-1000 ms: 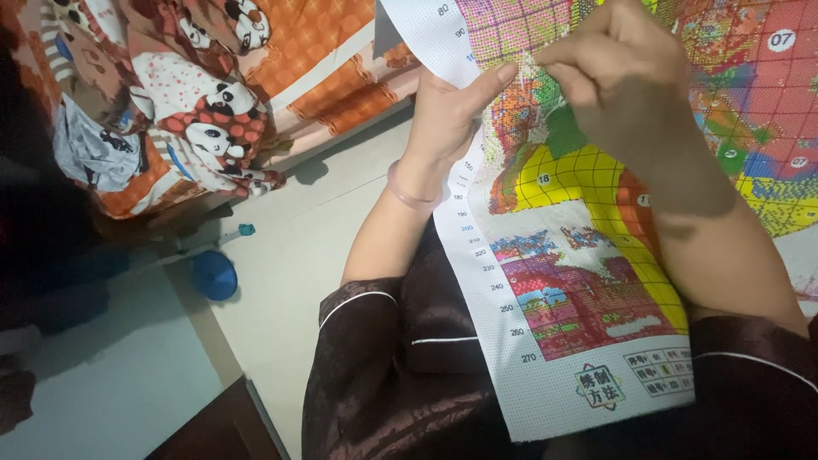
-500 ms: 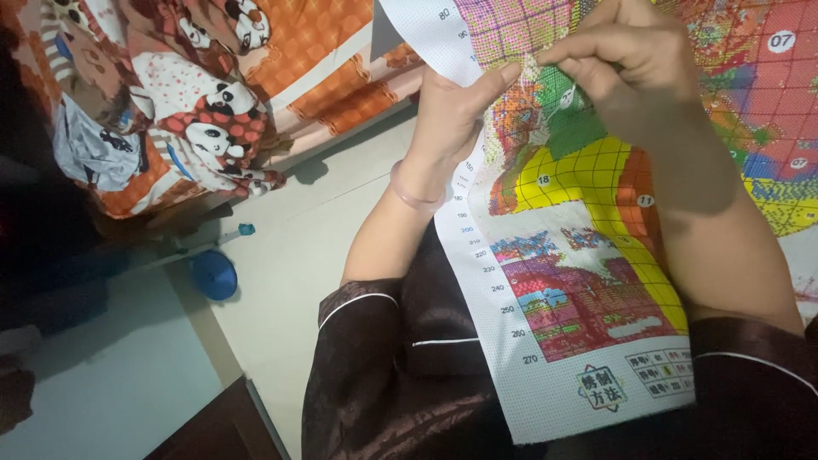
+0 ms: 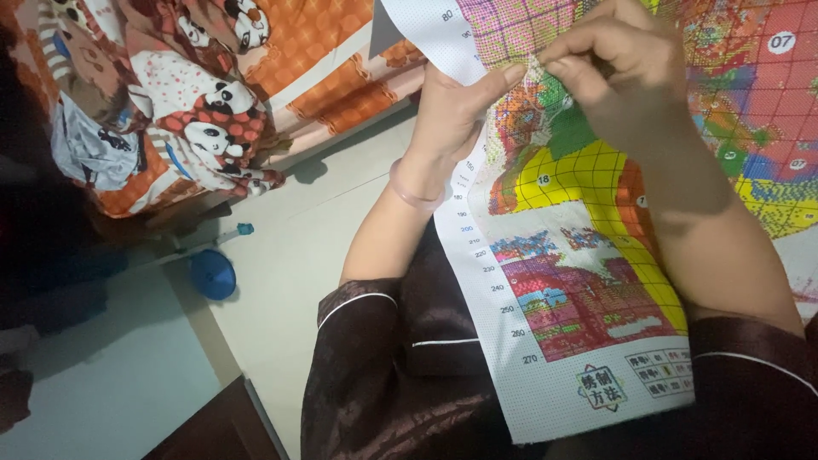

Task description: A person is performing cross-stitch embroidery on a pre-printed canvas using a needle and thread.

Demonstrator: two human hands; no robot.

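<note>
A large cross-stitch canvas (image 3: 588, 281) with a colourful gridded pattern lies over my lap and reaches up to the top right. My left hand (image 3: 456, 111), with a pale pink bangle (image 3: 411, 192) on the wrist, grips the canvas by its white left margin, thumb on top. My right hand (image 3: 618, 72) rests on the stitched area near the top, its fingertips pinched together right at the cloth. Whatever they pinch is too small to see. Both arms wear dark brown satin sleeves with white piping.
A bed with an orange checked sheet and a cartoon panda blanket (image 3: 200, 111) fills the upper left. On the pale tiled floor lies a blue round object (image 3: 212, 273) with a thin handle. A dark wooden corner (image 3: 226, 426) shows at the bottom.
My right hand's fingertips shifted slightly on the stitched area, staying pinched at the cloth. The left hand kept its grip on the canvas margin.
</note>
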